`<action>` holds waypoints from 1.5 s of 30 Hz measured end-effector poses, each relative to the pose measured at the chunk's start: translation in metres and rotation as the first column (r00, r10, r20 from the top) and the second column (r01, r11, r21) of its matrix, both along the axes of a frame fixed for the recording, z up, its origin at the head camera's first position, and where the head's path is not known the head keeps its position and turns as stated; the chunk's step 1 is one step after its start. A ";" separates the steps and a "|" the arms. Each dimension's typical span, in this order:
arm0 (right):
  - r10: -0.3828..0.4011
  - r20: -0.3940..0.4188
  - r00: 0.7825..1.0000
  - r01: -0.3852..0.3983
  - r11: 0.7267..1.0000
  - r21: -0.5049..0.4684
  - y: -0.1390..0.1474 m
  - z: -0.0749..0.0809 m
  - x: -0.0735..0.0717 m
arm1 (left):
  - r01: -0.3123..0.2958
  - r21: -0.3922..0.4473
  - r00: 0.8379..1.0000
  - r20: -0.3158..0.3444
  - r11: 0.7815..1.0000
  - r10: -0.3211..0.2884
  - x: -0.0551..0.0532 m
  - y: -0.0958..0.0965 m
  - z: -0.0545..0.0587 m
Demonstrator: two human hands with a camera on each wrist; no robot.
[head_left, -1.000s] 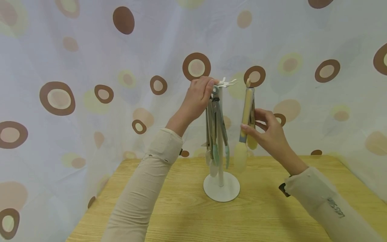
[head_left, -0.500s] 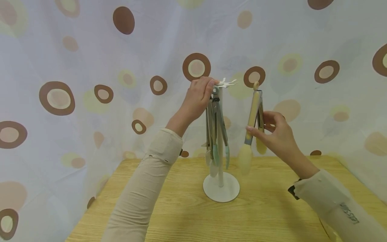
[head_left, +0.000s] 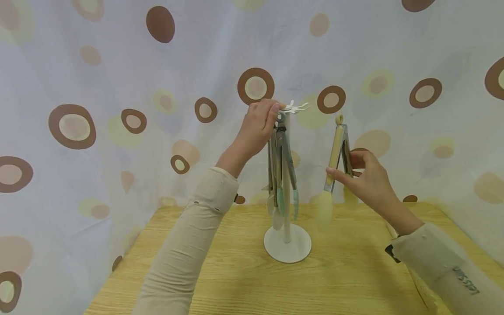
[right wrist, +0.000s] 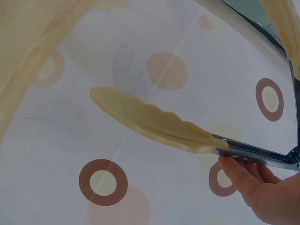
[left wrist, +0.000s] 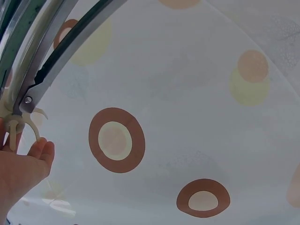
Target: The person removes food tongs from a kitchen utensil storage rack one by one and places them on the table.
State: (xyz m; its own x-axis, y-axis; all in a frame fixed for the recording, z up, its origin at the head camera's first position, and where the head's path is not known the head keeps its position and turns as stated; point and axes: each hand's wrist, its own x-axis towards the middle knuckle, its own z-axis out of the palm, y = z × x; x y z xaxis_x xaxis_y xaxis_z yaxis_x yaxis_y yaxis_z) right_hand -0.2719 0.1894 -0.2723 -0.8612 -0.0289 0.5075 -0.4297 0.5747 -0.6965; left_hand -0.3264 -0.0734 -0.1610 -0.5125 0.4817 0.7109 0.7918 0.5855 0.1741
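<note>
Right grip was clasping the yellow tongs, thumb on one arm, fingers on the other; probably held across both to control the spread, which also left the top loop uncovered. Tongs hung in the air, loop at 1 o'clock, tips at 7, arms splayed, not touching the stand. They sat at about 3 o'clock from the post of the white stand. Left grip was curled over the stand's hooked top from its 9 o'clock side, likely steadying it, since a tall post on a small round base looked easy to tip. Hung tongs dangled under that hand, heads down, some mint-tipped, some whitish; exact count unclear, they overlapped. Hooks toward 3 o'clock carried nothing visible. Base stood flat on the wood desk. Spotted curtain filled the background, 9 o'clock through 3.
</note>
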 end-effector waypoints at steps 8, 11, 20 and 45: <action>-0.047 0.079 0.996 0.040 0.995 0.092 0.008 -0.004 0.000 | 0.005 0.012 1.000 -0.005 1.000 -0.005 0.000 0.000 0.000; -0.060 0.129 0.990 0.044 0.991 0.126 0.010 -0.006 0.000 | 0.004 0.013 1.000 -0.004 1.000 -0.004 -0.001 0.000 0.000; -0.068 0.177 0.982 0.026 0.973 0.230 0.017 -0.013 -0.004 | 0.010 0.004 1.000 -0.012 1.000 -0.010 -0.004 0.000 -0.001; -0.117 0.342 0.932 -0.018 0.929 0.369 0.027 -0.037 -0.004 | 0.016 0.014 1.000 -0.017 1.000 -0.015 -0.004 0.000 -0.001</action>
State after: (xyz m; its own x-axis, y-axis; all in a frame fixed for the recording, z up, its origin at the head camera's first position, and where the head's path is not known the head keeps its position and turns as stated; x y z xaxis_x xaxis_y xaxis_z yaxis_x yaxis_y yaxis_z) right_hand -0.2754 0.2166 -0.3092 -0.9856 -0.1036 0.1333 -0.1597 0.8286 -0.5366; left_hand -0.3305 -0.0733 -0.1624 -0.4931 0.4791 0.7261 0.8035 0.5707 0.1691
